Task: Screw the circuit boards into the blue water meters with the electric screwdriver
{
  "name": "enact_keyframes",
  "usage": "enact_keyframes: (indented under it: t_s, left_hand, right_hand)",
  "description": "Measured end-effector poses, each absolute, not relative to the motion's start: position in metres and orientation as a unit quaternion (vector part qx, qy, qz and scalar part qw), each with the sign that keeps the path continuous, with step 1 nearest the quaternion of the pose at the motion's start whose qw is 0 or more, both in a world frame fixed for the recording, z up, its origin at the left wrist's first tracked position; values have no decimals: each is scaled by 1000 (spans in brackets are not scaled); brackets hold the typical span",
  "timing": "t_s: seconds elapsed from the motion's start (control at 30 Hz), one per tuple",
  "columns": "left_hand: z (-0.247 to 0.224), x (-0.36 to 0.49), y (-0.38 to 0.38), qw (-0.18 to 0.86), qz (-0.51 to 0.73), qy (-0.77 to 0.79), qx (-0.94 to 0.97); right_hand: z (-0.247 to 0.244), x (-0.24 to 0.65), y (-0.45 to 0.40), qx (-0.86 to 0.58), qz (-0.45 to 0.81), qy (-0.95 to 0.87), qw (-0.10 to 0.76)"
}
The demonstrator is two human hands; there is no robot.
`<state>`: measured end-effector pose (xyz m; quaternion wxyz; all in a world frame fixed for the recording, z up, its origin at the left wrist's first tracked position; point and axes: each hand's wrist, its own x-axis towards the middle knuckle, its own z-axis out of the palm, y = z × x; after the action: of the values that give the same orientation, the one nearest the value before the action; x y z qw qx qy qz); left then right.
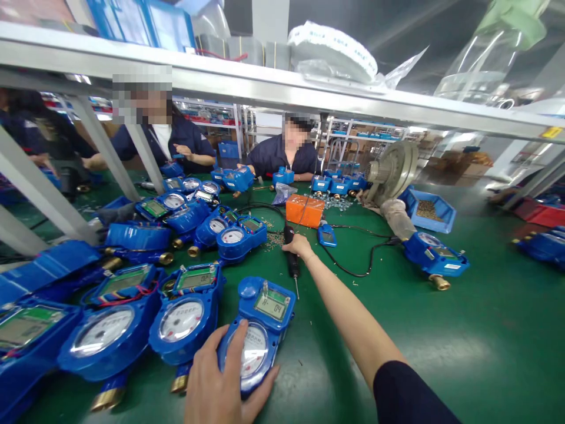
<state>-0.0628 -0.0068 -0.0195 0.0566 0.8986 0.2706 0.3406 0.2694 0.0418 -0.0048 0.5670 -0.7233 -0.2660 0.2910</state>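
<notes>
My left hand (223, 377) grips the lower body of a blue smart water meter (267, 312), which has a lit LCD display and a round dial. My right hand (299, 246) is closed around the black handle of an electric screwdriver (291, 265), whose thin metal bit points toward me. Beside the held meter lies a row of similar blue meters with brass pipe ends, such as one (185, 312) just left of it. Scattered small screws (274, 238) lie just left of my right hand.
Green workbench (397, 330) under a metal shelf rail (273, 85). Further off are an orange box (304, 210), a blue tray of screws (427, 211), and a grey blower (392, 171). Black cables cross the bench. Two co-workers (285, 150) sit across it among more meters.
</notes>
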Motion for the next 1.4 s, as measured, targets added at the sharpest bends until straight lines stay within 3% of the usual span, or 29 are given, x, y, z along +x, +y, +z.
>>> enact_keyframes:
  t_s: [0.17, 0.47, 0.93, 1.23, 1.4]
  left_hand:
    - [-23, -62, -5, 61, 358, 258, 896]
    - [-25, -62, -6, 80, 363, 265, 890]
    - [-22, -69, -3, 114, 341, 282, 890]
    - [-24, -69, -2, 86, 331, 269, 900]
    - [0, -92, 22, 69, 231, 205, 949]
  right_hand:
    - [18, 293, 12, -748, 306, -215, 549]
    - [85, 299, -83, -629, 368, -224, 647]
    - [102, 250, -105, -460, 490, -154, 724]
    - [121, 225, -145, -520, 432, -209, 706]
    - [132, 218, -138, -531, 419, -266, 686]
